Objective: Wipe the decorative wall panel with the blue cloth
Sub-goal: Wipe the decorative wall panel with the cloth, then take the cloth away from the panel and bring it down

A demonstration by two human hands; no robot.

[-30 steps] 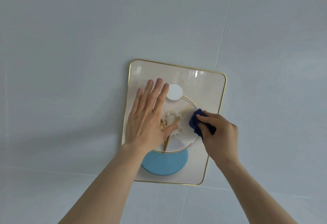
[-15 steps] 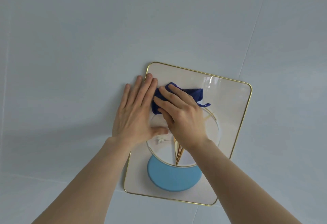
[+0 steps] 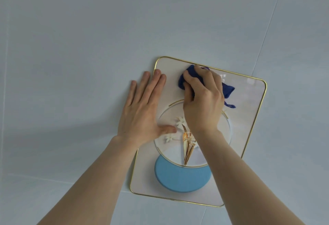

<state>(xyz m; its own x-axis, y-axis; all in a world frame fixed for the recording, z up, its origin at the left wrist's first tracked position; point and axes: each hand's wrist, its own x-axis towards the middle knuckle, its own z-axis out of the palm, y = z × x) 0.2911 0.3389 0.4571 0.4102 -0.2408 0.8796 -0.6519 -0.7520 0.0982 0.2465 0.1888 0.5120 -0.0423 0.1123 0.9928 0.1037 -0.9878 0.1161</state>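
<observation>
The right hand (image 3: 203, 100) is curled around a crumpled dark blue cloth (image 3: 228, 89), pressing it against the glossy, gold-rimmed rectangular wall panel (image 3: 249, 103) near its top edge — cloth ends trail out past the knuckles. Just beside it the left hand (image 3: 140, 111) lies flat with fingers spread, straddling the panel's left rim and the pale tiled wall (image 3: 71, 47) — its thumb pointing toward the right wrist.

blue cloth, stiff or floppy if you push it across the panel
Probably floppy: the blue cloth bunches under the right hand and a loose tail hangs free. It likely slides easily, since the decorative wall panel looks glossy.
</observation>
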